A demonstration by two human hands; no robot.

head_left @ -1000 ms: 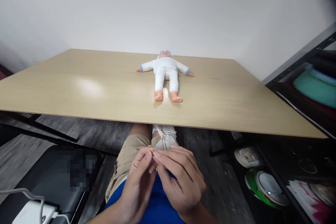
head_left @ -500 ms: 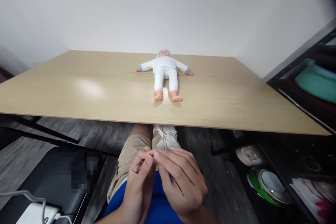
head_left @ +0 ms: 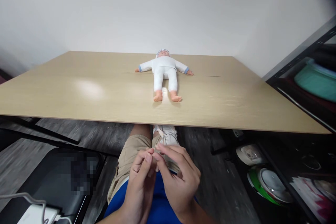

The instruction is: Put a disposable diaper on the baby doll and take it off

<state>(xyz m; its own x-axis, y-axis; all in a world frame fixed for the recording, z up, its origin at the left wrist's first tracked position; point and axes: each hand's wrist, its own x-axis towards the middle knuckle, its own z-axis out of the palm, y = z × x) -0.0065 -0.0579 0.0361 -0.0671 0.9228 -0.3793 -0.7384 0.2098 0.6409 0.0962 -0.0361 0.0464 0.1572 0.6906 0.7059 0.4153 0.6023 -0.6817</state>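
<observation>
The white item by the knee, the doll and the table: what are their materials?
White item: probably matte cloth, by its folds and creases. Doll: feet look moulded, so perhaps smooth vinyl; cuffed clothes seem matte fabric. Table: glossy, light reflects; faint grain suggests laminate or wood.

Hands meet over the lap, a doll lying on the counter.
The left hand and right hand nearly touch at the fingertips; anything between them is too small to tell. Beyond, the white-clothed doll lies face up, arms spread, feet toward the near edge of the counter.
</observation>
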